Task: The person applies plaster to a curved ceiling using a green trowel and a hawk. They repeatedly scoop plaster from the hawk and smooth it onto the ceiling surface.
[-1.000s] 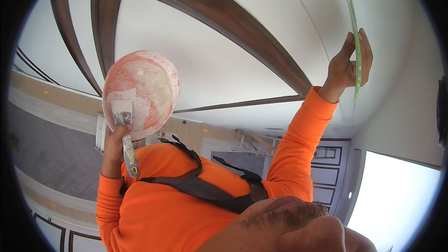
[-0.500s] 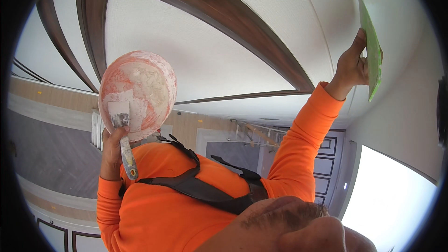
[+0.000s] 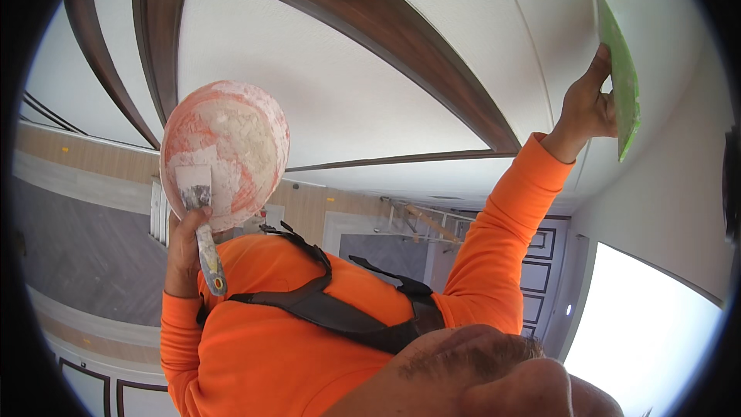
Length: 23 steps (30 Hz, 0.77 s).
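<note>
My left hand (image 3: 185,243) is closed round the rim of a pinkish plastering bowl (image 3: 255,127) and a putty knife (image 3: 207,251) together. Pale filler is smeared across the bowl's inside. The knife's blade lies over the bowl, and its stained handle points back toward my chest. High on the right, my right hand (image 3: 583,108) grips a flat light-green plastic plate, like a plasterer's spreader (image 3: 621,77). Its far tip meets the white surface near a thin seam line. The fingers behind the plate are partly hidden.
Dark wooden mouldings (image 3: 386,23) frame white textured panels (image 3: 309,69). Below stand a metal ladder-like frame (image 3: 421,220) and a panelled door (image 3: 540,262). A bright window (image 3: 641,316) is at lower right. Grey flooring (image 3: 85,247) shows at lower left.
The green spreader has tilted and shows more of its broad face, its lower end shifting a little right. My right hand moved slightly right with it. The bowl shifted slightly left.
</note>
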Motion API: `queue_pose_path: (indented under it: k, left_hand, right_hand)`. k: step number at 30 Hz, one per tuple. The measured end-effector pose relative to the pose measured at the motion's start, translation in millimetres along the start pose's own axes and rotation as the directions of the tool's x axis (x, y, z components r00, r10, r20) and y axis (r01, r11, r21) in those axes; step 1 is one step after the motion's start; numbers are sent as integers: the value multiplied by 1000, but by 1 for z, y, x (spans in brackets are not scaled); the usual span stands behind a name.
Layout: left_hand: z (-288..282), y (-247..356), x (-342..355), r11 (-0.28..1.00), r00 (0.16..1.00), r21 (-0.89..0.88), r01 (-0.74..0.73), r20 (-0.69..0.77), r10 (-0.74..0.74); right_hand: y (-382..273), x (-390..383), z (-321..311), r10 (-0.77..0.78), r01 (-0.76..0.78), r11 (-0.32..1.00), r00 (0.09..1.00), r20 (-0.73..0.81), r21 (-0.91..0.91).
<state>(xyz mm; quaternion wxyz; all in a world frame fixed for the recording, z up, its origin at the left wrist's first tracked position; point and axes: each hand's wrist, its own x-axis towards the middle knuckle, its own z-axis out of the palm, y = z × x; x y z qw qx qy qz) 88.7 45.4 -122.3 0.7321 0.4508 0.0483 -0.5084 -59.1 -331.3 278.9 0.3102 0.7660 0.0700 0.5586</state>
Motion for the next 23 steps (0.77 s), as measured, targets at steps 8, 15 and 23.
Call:
queue_pose_path:
  k: [8,15,23]
  left_hand:
    - [-2,-2,2,1000,1000,-16,-6,2,6]
    - [-2,-3,1,999,1000,-34,-2,14,3]
    - [-6,-5,3,999,999,-49,4,46,-2]
  right_hand:
    - [-2,2,-6,-41,59,987,992,124,-149]
    - [1,6,5,-23,23,998,1000,-4,-52]
    - [-2,4,9,-31,30,999,999,-19,-41]
